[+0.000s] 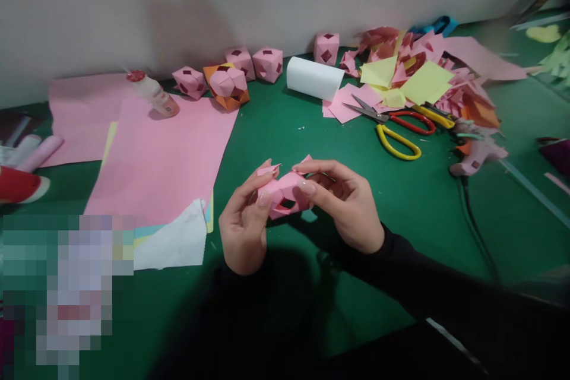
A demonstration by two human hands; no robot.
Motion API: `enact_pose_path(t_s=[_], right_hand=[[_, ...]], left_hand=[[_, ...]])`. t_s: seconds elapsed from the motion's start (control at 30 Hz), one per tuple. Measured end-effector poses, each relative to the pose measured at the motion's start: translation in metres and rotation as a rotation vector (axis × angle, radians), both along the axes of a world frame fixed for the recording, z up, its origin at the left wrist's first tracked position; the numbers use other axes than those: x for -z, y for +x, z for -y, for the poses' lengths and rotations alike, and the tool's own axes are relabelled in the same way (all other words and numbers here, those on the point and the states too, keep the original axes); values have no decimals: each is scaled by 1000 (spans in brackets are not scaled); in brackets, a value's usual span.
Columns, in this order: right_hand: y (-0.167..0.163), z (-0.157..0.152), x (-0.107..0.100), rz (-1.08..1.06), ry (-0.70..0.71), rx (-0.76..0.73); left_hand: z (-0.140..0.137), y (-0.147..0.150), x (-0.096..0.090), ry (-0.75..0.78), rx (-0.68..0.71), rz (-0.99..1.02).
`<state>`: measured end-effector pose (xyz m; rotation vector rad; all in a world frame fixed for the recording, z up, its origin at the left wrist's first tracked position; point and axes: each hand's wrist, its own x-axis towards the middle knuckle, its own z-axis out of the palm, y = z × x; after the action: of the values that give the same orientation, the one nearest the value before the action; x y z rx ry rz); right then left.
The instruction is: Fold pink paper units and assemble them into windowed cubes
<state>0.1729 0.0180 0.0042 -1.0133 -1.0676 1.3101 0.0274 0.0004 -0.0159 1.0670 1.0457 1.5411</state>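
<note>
Between both hands, just above the green table, is a pink folded-paper ball (pixel 289 190) with a dark opening in its near side and loose flaps standing up at its top. My left hand (pixel 247 214) pinches its left side, thumb in front and fingers behind. On the right side, my right hand (pixel 345 196) grips it with the thumb in front and the index finger at the top flap. Finished-looking pink paper balls (pixel 268 64) sit along the wall, one of them (pixel 227 86) with orange and yellow paper in it.
Pink sheets (pixel 164 160) lie at left with a small bottle (pixel 154 94) on them. A white roll (pixel 314 78), scissors (pixel 387 122) and a heap of paper pieces (pixel 414 65) are at the back right. A corded pink glue gun (pixel 476 157) lies at right.
</note>
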Motion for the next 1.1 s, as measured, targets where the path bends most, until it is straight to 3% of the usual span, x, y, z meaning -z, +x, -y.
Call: enact_pose_path(t_s=[0.17,0.43,0.77,1.1], right_hand=[[7,-6,-3,-20,-74,-108],[5,-4,-5,-30,-66,-40],[10,-7,0,-125,-205,-123],[8,-9,-3,-147,-193,102]], left_hand=[[1,-3,-1,11,68,-38],[0,-1,-1,15,30,-3],[0,-6,0,-35,108,-3],[0,-2,0,14,110,-93]])
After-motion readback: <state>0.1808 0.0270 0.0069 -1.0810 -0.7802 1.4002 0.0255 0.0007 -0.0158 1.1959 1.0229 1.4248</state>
